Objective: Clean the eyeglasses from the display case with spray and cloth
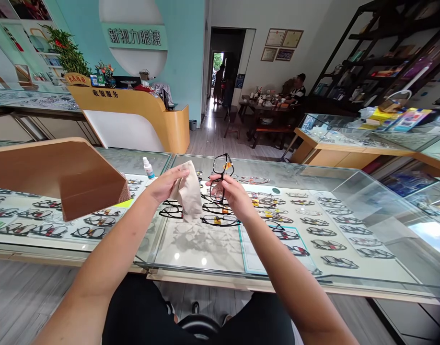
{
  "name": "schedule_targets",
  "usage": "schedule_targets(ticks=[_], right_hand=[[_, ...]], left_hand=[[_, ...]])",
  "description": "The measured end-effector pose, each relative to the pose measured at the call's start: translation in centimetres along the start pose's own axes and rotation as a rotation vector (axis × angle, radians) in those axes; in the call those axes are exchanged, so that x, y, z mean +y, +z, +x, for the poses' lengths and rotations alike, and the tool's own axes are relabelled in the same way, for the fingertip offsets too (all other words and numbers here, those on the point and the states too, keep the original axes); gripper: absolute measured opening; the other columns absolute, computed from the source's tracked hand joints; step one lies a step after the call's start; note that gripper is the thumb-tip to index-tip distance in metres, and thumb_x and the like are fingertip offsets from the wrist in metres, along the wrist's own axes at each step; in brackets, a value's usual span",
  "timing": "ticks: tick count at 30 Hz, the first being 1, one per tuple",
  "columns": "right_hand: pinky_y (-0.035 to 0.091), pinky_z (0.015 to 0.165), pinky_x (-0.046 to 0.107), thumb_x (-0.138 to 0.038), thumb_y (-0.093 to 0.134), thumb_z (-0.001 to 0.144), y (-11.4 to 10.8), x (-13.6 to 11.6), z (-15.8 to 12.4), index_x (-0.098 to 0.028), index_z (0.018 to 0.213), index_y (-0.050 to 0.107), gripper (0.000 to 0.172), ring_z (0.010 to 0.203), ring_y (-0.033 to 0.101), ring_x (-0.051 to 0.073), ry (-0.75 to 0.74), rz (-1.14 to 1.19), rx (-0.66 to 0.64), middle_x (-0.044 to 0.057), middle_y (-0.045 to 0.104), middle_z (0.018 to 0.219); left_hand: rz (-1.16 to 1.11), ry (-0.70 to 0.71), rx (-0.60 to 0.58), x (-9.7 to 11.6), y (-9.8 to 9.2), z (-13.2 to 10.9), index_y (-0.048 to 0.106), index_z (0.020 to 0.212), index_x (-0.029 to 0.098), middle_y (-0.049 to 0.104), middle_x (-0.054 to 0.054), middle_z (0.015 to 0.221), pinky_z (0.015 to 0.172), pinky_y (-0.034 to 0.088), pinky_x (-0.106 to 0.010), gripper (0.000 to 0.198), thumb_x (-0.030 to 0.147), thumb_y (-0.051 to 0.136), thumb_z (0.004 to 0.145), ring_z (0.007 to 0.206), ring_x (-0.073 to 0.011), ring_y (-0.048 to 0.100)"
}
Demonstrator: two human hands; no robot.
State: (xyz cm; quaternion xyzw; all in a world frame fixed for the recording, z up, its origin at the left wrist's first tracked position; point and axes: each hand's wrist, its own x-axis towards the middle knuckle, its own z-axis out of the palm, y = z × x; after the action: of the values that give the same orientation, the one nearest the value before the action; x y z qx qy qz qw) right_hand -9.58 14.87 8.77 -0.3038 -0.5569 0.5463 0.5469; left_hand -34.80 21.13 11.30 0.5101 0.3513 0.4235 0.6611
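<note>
My left hand [168,182] pinches a pale cleaning cloth [190,194] by its top, so the cloth hangs down over the glass counter. In my right hand [230,189] is a pair of black-framed eyeglasses [223,165], gripped around the bridge and turned so one lens stands above the other. An orange-yellow mark shows at the upper lens. Cloth and eyeglasses are apart, side by side above the display case. A small white spray bottle [148,168] with a blue label stands on the glass to the left of my left hand.
Under me is a glass display case [205,261] with rows of eyeglasses inside. A brown board-like object [62,167] rises at the left of the counter. Beyond stand a wooden cashier desk [130,100], another glass case [335,139], and a table with people [297,88] near it.
</note>
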Motion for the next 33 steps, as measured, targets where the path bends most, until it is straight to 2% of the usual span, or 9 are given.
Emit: schedule_targets(ticks=[4, 7, 10, 12, 16, 19, 26, 29, 33], right_hand=[[0.052, 0.08, 0.035, -0.056, 0.076, 0.097, 0.1, 0.0, 0.0, -0.024, 0.119, 0.081, 0.039, 0.088, 0.069, 0.022, -0.001, 0.016, -0.003, 0.008, 0.082, 0.114], [0.053, 0.081, 0.035, -0.056, 0.076, 0.097, 0.1, 0.1, 0.0, -0.024, 0.119, 0.081, 0.04, 0.089, 0.069, 0.022, 0.003, 0.026, -0.008, 0.008, 0.081, 0.115], [0.055, 0.091, 0.037, -0.054, 0.075, 0.099, 0.2, 0.2, -0.1, -0.024, 0.117, 0.083, 0.036, 0.097, 0.07, 0.023, -0.025, 0.038, -0.016, 0.007, 0.081, 0.114], [0.055, 0.099, 0.038, -0.053, 0.075, 0.099, 0.2, 0.2, -0.1, -0.025, 0.116, 0.085, 0.034, 0.105, 0.07, 0.025, -0.05, 0.016, -0.008, 0.007, 0.081, 0.118], [0.053, 0.11, 0.042, -0.055, 0.076, 0.097, 0.3, 0.1, -0.1, -0.025, 0.117, 0.085, 0.038, 0.119, 0.069, 0.029, -0.056, -0.026, 0.028, 0.008, 0.08, 0.132], [0.048, 0.117, 0.043, -0.054, 0.075, 0.098, 0.3, 0.1, -0.2, -0.024, 0.119, 0.085, 0.038, 0.129, 0.069, 0.03, -0.063, -0.025, 0.025, 0.008, 0.08, 0.135], [0.048, 0.114, 0.041, -0.055, 0.075, 0.099, 0.2, 0.3, -0.3, -0.026, 0.121, 0.086, 0.038, 0.136, 0.066, 0.031, -0.073, -0.021, 0.005, 0.008, 0.08, 0.135], [0.05, 0.113, 0.042, -0.057, 0.077, 0.098, 0.4, 0.2, -0.3, -0.026, 0.118, 0.087, 0.039, 0.133, 0.068, 0.031, -0.075, -0.005, -0.021, 0.008, 0.081, 0.132], [0.052, 0.11, 0.042, -0.058, 0.079, 0.098, 0.9, 0.0, -0.5, -0.026, 0.118, 0.087, 0.039, 0.113, 0.073, 0.027, -0.059, 0.066, -0.078, 0.007, 0.083, 0.119]], left_hand=[[0.069, 0.057, 0.002, 0.0, 0.2, -0.1, 0.069, 0.089, 0.018, 0.071, -0.001, 0.078, 0.063, 0.052, -0.027, 0.061, 0.061, 0.103, 0.061, 0.069, -0.0162, 0.065], [0.144, 0.192, 0.042, -0.1, 0.6, -0.1, 0.064, 0.08, 0.019, 0.063, 0.002, 0.072, 0.059, 0.045, -0.025, 0.066, 0.076, 0.095, 0.072, 0.064, -0.0129, 0.057], [0.21, 0.319, 0.054, -0.3, 1.0, -0.2, 0.064, 0.076, 0.019, 0.058, 0.002, 0.07, 0.058, 0.041, -0.025, 0.069, 0.084, 0.084, 0.081, 0.063, -0.0119, 0.05], [0.262, 0.357, 0.037, -0.4, 1.3, -0.4, 0.069, 0.078, 0.018, 0.063, -0.001, 0.073, 0.062, 0.043, -0.027, 0.069, 0.086, 0.08, 0.085, 0.066, -0.0139, 0.054], [0.339, 0.392, 0.026, -0.4, 1.6, -0.7, 0.077, 0.086, 0.016, 0.073, -0.005, 0.083, 0.069, 0.046, -0.028, 0.064, 0.08, 0.077, 0.092, 0.075, -0.016, 0.061], [0.339, 0.393, 0.059, -0.3, 2.0, -0.9, 0.078, 0.092, 0.017, 0.073, -0.003, 0.083, 0.066, 0.045, -0.026, 0.062, 0.079, 0.08, 0.09, 0.072, -0.0142, 0.06], [0.185, 0.284, 0.081, -0.4, 2.6, -0.8, 0.058, 0.088, 0.022, 0.065, 0.004, 0.069, 0.056, 0.045, -0.023, 0.073, 0.085, 0.091, 0.072, 0.059, -0.0117, 0.058], [0.168, 0.252, 0.051, -0.4, 2.6, -0.9, 0.054, 0.092, 0.024, 0.068, 0.004, 0.074, 0.058, 0.049, -0.025, 0.074, 0.085, 0.091, 0.072, 0.06, -0.0132, 0.061], [0.244, 0.323, 0.056, -0.5, 2.7, -1.0, 0.059, 0.092, 0.022, 0.065, 0.003, 0.081, 0.062, 0.048, -0.024, 0.066, 0.077, 0.092, 0.078, 0.067, -0.0122, 0.059]])
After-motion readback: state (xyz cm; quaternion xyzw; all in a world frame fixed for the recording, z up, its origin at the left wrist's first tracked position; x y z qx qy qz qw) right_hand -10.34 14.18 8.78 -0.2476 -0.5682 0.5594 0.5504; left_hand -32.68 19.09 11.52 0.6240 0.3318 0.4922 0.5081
